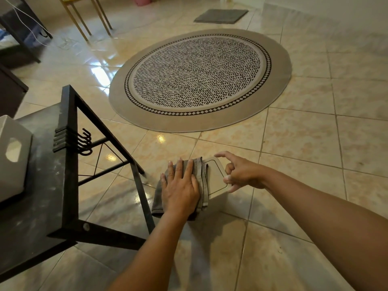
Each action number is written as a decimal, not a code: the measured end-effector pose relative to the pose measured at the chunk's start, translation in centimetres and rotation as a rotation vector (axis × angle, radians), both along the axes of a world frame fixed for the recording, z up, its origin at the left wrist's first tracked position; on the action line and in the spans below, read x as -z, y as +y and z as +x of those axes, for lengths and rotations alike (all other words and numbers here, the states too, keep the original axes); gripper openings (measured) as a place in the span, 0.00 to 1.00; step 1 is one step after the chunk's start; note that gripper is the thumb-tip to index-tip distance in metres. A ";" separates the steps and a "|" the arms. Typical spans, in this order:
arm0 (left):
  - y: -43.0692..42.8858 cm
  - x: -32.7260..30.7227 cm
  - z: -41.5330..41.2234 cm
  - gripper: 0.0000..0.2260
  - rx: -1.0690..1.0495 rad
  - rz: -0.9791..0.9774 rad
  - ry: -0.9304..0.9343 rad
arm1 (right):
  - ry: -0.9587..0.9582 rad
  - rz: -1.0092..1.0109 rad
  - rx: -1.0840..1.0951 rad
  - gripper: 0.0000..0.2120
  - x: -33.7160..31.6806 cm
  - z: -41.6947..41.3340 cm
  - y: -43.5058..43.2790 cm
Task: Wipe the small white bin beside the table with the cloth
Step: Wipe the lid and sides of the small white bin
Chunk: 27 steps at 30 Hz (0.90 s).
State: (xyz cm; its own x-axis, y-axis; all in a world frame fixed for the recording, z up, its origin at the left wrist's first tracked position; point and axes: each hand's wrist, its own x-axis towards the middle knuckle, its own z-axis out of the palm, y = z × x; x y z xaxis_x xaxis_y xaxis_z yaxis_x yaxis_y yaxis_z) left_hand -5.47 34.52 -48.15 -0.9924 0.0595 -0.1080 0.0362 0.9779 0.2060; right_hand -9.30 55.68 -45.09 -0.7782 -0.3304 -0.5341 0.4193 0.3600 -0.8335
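Bin (214, 175): small and pale, it stands on the tiled floor (294, 143) just beside the foot of the dark metal table (69, 164); only its flat lid, with a thin outlined panel, shows from above.
Cloth (201, 181): grey and folded, it is draped over the left part of the bin's lid, with one end hanging down toward the floor on the table side.
Left hand (180, 187): it lies flat on the cloth, palm down, fingers stretched out and close together, pressing the fabric onto the lid rather than gripping it.
Right hand (239, 171): it is at the bin's right edge, fingers loosely spread and curled; fingertips touch the lid's rim at the far corner and the near side, steadying it without a closed grasp.
Table: black frame with a dusty dark top, hooks (84, 141) on its upright, and a white box (12, 156) with a cut-out handle on top.
Rug (199, 78): oval, beige border, black-and-white speckled centre, well apart from the bin.
Mat (220, 16): grey, far across the floor.
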 end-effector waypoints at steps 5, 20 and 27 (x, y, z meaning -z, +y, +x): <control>1.5 0.3 1.6 0.26 0.151 0.000 0.025 | -0.005 0.009 -0.062 0.41 -0.2 0.0 -1.4; 2.2 -0.5 0.4 0.25 0.244 -0.021 -0.024 | 0.028 0.006 -0.131 0.36 0.1 -1.2 -1.3; 1.2 -0.3 -0.4 0.23 0.322 -0.010 -0.010 | 0.022 -0.001 -0.124 0.36 -0.1 -1.3 -1.2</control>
State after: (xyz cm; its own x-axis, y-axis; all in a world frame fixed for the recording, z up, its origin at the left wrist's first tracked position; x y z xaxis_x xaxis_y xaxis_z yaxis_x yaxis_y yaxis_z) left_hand -5.84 35.77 -47.83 -0.9215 0.3694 -0.1202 0.3423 0.9184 0.1986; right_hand -10.58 54.45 -44.99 -0.7431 -0.4250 -0.5168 0.3531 0.4070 -0.8424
